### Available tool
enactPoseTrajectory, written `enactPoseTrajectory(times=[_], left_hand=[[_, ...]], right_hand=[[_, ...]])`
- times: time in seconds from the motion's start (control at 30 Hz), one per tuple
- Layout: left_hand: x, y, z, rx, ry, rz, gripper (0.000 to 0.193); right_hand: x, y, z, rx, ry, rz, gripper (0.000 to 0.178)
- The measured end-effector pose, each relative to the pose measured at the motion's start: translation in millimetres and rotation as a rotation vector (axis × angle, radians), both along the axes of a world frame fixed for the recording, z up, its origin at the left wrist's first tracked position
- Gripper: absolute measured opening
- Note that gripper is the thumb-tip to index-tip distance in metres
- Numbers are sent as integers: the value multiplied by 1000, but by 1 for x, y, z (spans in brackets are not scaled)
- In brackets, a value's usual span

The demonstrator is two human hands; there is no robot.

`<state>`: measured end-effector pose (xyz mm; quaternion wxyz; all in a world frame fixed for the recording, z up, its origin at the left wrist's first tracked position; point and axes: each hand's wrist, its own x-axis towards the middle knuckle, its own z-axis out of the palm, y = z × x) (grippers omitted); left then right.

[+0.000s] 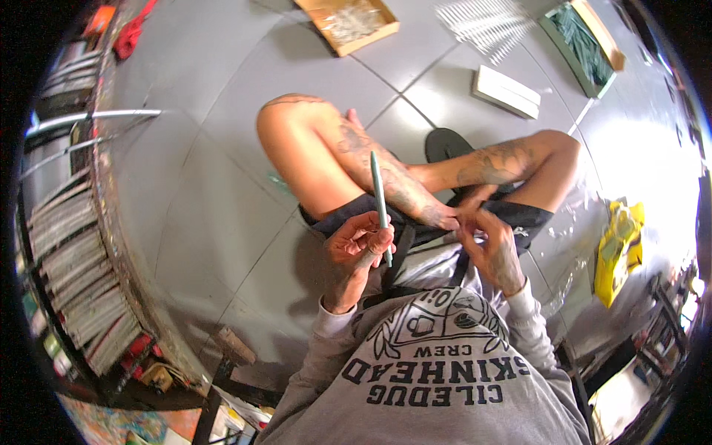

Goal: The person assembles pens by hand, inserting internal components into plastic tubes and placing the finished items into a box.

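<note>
My left hand (357, 251) grips a thin pale green stick (380, 202) that points up and away over my bare left thigh. My right hand (493, 248) rests in my lap near the hem of my dark shorts (519, 216), fingers curled; I cannot make out anything in it. I sit cross-legged on a grey tiled floor (222, 185), with my grey printed sweatshirt filling the lower part of the view.
An open cardboard box (348, 22) lies at the far middle, a flat white box (506, 92) and a green-filled tray (582, 44) at the far right. A yellow bag (617, 252) and clear plastic wrap lie right. Shelves of stacked records (74, 252) curve along the left.
</note>
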<state>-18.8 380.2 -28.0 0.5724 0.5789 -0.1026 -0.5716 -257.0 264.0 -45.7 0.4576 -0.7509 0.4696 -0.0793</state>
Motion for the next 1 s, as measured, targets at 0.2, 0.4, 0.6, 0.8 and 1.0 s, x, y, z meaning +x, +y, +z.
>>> enactPoseTrajectory(times=[0.2, 0.4, 0.6, 0.8, 1.0], left_hand=[[-46, -19, -49, 141, 134, -405, 40], [-71, -31, -68, 233, 132, -557, 40], [-77, -32, -77, 252, 220, -543, 36], [-98, -43, -72, 229, 168, -673, 37], [-109, -36, -91, 126, 93, -799, 27]], right_hand=[[-74, 62, 33, 78, 82, 180, 17], [-57, 52, 43, 231, -41, -306, 12], [-107, 90, 23, 71, 403, -356, 30], [-111, 67, 35, 21, 69, -521, 17], [-78, 62, -5, -362, -22, -131, 34]])
